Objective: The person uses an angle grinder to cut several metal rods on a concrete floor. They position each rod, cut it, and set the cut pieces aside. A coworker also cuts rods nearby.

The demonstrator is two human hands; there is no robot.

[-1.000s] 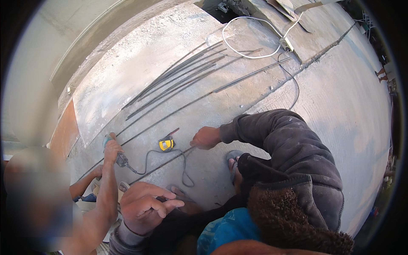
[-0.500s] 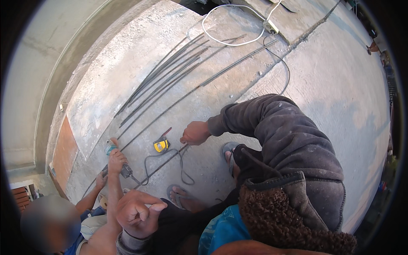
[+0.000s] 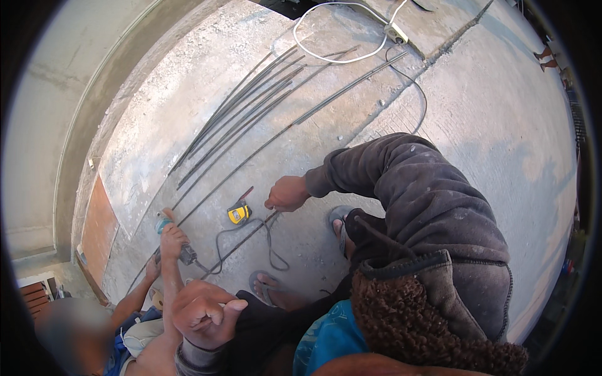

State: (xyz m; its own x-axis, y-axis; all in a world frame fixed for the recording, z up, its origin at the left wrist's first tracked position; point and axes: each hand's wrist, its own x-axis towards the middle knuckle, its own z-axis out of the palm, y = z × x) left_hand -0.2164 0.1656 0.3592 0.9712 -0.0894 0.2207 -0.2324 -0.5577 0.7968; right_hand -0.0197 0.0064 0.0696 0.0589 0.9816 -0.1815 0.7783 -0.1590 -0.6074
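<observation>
My right hand (image 3: 288, 193) is closed around the upper end of a thin dark steel rod (image 3: 241, 243), which slants down to the left above the concrete. My left hand (image 3: 205, 313) is raised in the foreground, its fingers curled and thumb pointing right; whatever it may hold is hidden. Between my right hand and a co-worker lies a yellow and black tape measure (image 3: 239, 214) with a red pen-like stick (image 3: 247, 193) beside it. At the lower left, a co-worker's hand (image 3: 173, 239) grips a teal and black angle grinder (image 3: 187, 254) at a long rod (image 3: 235, 169).
Several dark steel rods (image 3: 235, 122) lie across the rough concrete floor. A black cord (image 3: 271, 241) loops near my sandalled feet (image 3: 266, 288). Farther off are a white cable (image 3: 301, 37), a socket box (image 3: 395, 33), a brown board (image 3: 98, 232) and another person's legs (image 3: 545, 59).
The view has shifted slightly. My two hands keep their grip and place; the co-worker's lower hand has moved a little along the rod area. More of a distant person's legs shows at upper right.
</observation>
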